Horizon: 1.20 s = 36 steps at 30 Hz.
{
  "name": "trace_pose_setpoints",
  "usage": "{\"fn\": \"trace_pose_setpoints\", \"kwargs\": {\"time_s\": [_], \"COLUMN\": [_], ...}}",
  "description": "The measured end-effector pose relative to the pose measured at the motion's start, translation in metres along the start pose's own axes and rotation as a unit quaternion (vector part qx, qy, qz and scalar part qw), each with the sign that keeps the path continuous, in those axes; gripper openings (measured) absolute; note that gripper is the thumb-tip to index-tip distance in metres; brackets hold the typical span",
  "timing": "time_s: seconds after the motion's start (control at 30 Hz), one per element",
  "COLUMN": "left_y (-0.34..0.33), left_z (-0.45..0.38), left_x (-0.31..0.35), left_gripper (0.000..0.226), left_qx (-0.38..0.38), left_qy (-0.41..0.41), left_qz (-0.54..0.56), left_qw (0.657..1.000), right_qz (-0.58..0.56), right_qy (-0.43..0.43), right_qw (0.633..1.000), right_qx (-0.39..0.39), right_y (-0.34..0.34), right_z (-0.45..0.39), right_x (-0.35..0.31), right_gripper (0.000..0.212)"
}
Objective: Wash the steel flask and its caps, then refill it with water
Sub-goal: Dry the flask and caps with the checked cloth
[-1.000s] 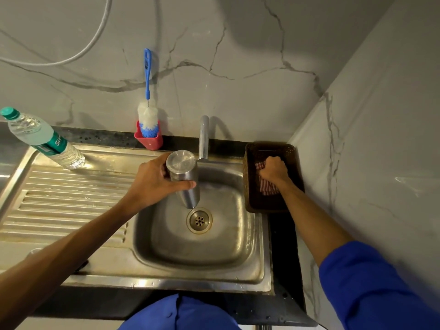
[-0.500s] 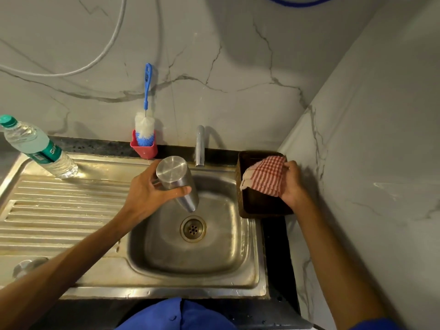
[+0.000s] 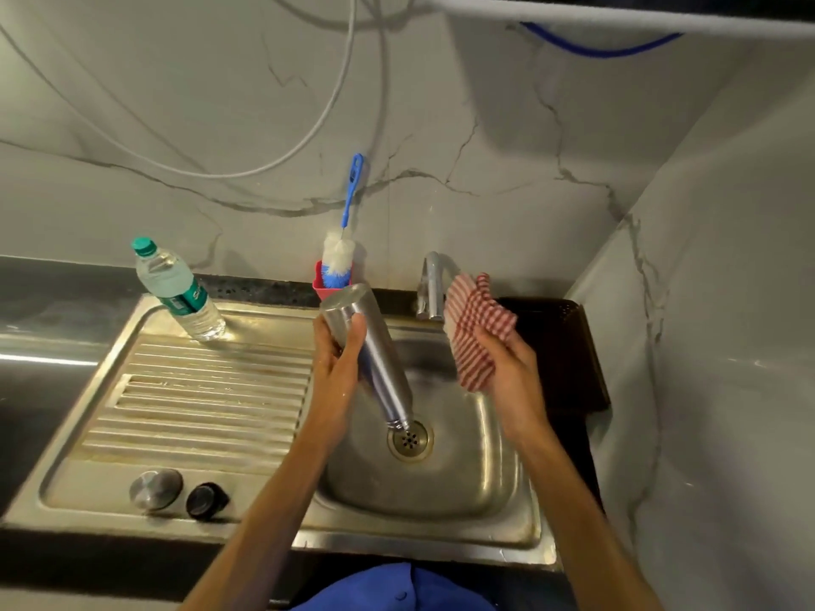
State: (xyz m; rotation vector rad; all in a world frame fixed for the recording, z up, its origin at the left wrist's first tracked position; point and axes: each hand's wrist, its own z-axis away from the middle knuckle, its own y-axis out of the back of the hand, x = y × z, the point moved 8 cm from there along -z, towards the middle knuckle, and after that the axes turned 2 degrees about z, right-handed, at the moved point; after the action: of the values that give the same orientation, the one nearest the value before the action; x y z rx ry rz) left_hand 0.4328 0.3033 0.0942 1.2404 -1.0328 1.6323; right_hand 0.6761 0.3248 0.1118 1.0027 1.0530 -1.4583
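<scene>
Your left hand (image 3: 337,368) grips the flask (image 3: 368,357) near its base, mouth tilted down over the sink (image 3: 463,491) drain, while your right hand (image 3: 507,368) pinches the checked cloth (image 3: 474,332) just beside it. Keep that tilt so it drains, then wrap the cloth round the body and wipe toward the mouth; both caps (image 3: 155,490) wait on the drainboard

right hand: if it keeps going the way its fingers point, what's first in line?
Probably the tap. The right hand, holding the checked cloth, points up and back toward the wall, and the tap stands just beyond the cloth. Depth is unclear; it might pass beside it.
</scene>
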Motion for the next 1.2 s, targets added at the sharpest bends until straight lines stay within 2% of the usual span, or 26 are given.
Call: {"fn": "trace_pose_setpoints", "kwargs": {"time_s": [0.07, 0.17, 0.23, 0.33, 0.37, 0.47, 0.53, 0.6, 0.63, 0.7, 0.77, 0.87, 0.93, 0.97, 1.03, 1.1, 1.17, 1.2], "left_y": [-0.004, -0.014, -0.021, -0.017, -0.016, -0.011, -0.014, -0.017, -0.019, -0.023, -0.027, -0.031, -0.033, -0.032, -0.034, -0.035, -0.036, -0.036], "left_z": [-0.001, -0.003, 0.001, 0.005, 0.006, 0.004, 0.004, 0.003, 0.003, 0.003, 0.001, -0.01, -0.019, -0.023, -0.028, -0.027, -0.021, -0.018], "left_x": [0.007, 0.019, 0.031, 0.046, 0.052, 0.059, 0.057, 0.052, 0.049, 0.047, 0.046, 0.061, 0.076, 0.083, 0.089, 0.084, 0.075, 0.07], "left_gripper": [0.057, 0.066, 0.05, 0.023, 0.02, 0.031, 0.04, 0.064, 0.068, 0.053, 0.049, 0.068, 0.075, 0.076, 0.077, 0.082, 0.085, 0.082], "left_qx": [0.012, 0.001, -0.003, 0.036, 0.045, 0.057, 0.041, 0.032, 0.029, 0.017, 0.002, -0.028, -0.043, -0.046, -0.046, -0.037, -0.031, -0.033], "left_qy": [-0.005, -0.036, -0.066, -0.094, -0.099, -0.094, -0.094, -0.086, -0.076, -0.069, -0.054, -0.048, -0.055, -0.055, -0.061, -0.058, -0.055, -0.053], "left_qz": [-0.005, -0.02, -0.03, -0.047, -0.057, -0.069, -0.051, -0.009, 0.004, -0.007, 0.013, 0.043, 0.062, 0.067, 0.051, 0.039, 0.006, 0.008], "left_qw": [1.0, 0.999, 0.997, 0.994, 0.992, 0.991, 0.993, 0.996, 0.997, 0.997, 0.998, 0.997, 0.996, 0.995, 0.996, 0.997, 0.998, 0.998], "right_qz": [0.013, -0.005, -0.011, 0.028, 0.052, 0.094, 0.074, 0.059, 0.061, 0.019, 0.079, 0.176, 0.193, 0.186, 0.182, 0.159, 0.115, 0.122], "right_qy": [0.028, 0.032, 0.033, 0.083, 0.101, 0.124, 0.117, 0.105, 0.103, 0.083, 0.116, 0.195, 0.278, 0.293, 0.273, 0.196, 0.149, 0.153], "right_qw": [0.999, 0.996, 0.994, 0.993, 0.991, 0.985, 0.988, 0.991, 0.991, 0.996, 0.99, 0.964, 0.938, 0.934, 0.942, 0.966, 0.982, 0.981], "right_qx": [-0.023, -0.081, -0.102, -0.083, -0.072, -0.067, -0.067, -0.059, -0.055, -0.037, -0.019, -0.041, -0.07, -0.08, -0.069, -0.05, -0.025, -0.011], "right_y": [-0.032, -0.084, -0.114, -0.133, -0.136, -0.141, -0.136, -0.133, -0.132, -0.127, -0.12, -0.126, -0.135, -0.137, -0.136, -0.128, -0.118, -0.113], "right_z": [0.016, 0.035, 0.044, 0.054, 0.057, 0.063, 0.062, 0.063, 0.058, 0.046, 0.04, 0.055, 0.074, 0.079, 0.07, 0.053, 0.037, 0.032], "right_x": [-0.008, -0.006, -0.005, -0.007, -0.007, 0.004, 0.008, -0.004, -0.008, -0.007, -0.011, -0.026, -0.034, -0.031, -0.012, 0.003, -0.004, -0.015], "right_gripper": [0.04, 0.036, 0.04, 0.064, 0.072, 0.077, 0.082, 0.083, 0.077, 0.079, 0.089, 0.064, 0.064, 0.067, 0.068, 0.07, 0.071, 0.071]}}
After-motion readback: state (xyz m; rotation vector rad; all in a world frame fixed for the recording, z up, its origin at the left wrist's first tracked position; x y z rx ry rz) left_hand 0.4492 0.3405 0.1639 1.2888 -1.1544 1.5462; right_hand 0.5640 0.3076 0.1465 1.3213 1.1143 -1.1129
